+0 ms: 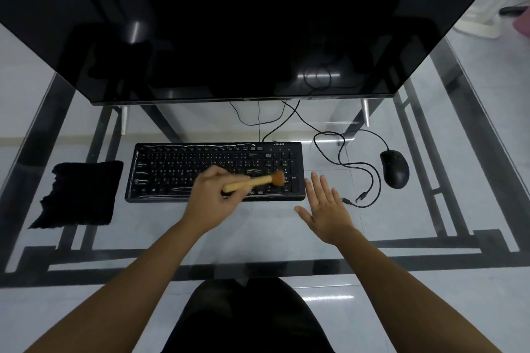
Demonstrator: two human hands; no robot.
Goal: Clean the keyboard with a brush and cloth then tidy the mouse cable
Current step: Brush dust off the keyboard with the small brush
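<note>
Head view: black keyboard [177,169] lies mid-worktop [258,226], with black cloth [80,195] to its left and mouse [395,169] with looped cable [355,163] to its right. Left hand [210,195] grips a tan brush [252,182], its bristles over the right-hand keys. Right hand [327,206], fingers spread and holding nothing, lies just beside the keyboard.

Left hand [213,195] holds brush [253,180] over keyboard [172,169].

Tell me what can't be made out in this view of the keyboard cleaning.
Head view:
- Brush bristles: motion-blurred, so contact with the keyboard is unclear.
- Keys beneath the left hand: hidden by it.
- Key legends: too small to read.
- Monitor: top cut off by the frame edge.
</note>
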